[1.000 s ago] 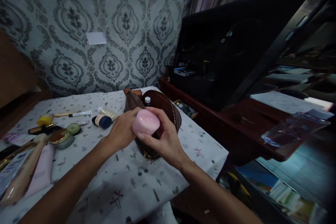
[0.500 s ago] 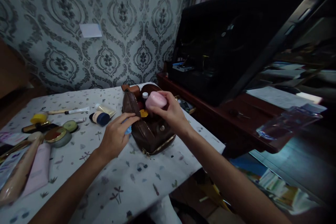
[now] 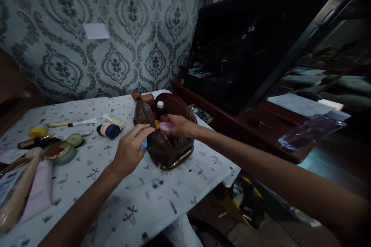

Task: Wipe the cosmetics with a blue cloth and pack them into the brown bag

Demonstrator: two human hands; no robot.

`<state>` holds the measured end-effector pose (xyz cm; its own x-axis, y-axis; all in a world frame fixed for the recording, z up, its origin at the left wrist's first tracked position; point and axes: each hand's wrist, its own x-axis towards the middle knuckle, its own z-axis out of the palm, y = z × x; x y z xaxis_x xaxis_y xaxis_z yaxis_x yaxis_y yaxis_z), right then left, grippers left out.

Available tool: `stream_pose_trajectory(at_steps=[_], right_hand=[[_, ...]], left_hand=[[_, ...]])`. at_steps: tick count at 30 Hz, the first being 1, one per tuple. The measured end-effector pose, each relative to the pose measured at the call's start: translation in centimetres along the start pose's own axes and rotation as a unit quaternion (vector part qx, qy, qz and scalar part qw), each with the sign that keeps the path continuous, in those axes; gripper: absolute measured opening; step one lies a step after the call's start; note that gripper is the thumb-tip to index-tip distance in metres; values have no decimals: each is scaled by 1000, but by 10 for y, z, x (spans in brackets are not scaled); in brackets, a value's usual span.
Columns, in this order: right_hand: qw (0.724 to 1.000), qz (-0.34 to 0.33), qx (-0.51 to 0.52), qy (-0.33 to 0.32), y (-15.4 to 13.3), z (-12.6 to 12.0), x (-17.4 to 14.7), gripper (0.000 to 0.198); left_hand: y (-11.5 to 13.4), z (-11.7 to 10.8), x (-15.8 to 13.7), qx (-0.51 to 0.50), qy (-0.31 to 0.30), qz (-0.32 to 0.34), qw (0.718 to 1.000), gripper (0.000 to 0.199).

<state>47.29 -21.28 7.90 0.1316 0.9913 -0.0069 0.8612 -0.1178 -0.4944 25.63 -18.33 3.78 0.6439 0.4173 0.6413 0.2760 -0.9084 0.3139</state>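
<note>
A brown leather bag (image 3: 162, 154) lies unzipped on the patterned white cloth, its mouth facing up. My left hand (image 3: 131, 148) pinches the near-left edge of the opening, with a bit of something blue (image 3: 143, 143) showing under the fingers. Inside the mouth, my right hand (image 3: 181, 125) is closed on a rounded pink container (image 3: 166, 127), whose lower part is hidden by the bag. A dark bottle with a white cap (image 3: 160, 105) stands in the bag behind it, and a small yellow item (image 3: 157, 124) shows beside the pink container.
Left of the bag lie a navy-capped bottle (image 3: 111, 130), a cream tube (image 3: 116, 120), a gold-lidded jar (image 3: 60, 151), a green-topped jar (image 3: 75, 140), a pink tube (image 3: 39, 189) and brushes. A large black screen (image 3: 232, 54) stands on the dark red desk (image 3: 255, 131) at right.
My right hand has lowered the pink container from above the bag's mouth down into it. My left hand keeps its hold on the bag's edge. The view has shifted slightly.
</note>
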Motion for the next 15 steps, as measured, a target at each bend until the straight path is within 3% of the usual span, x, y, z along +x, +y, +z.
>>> stream_pose_trajectory(at_steps=[7,15], right_hand=[[996,27,-81,-25,-3,6,10,15],[986,60,-113,-102,-11,3,0,58]], left_hand=[[-1,1,0,-9,3,5,1000,64],[-1,1,0,-11,11,18,1000,64]])
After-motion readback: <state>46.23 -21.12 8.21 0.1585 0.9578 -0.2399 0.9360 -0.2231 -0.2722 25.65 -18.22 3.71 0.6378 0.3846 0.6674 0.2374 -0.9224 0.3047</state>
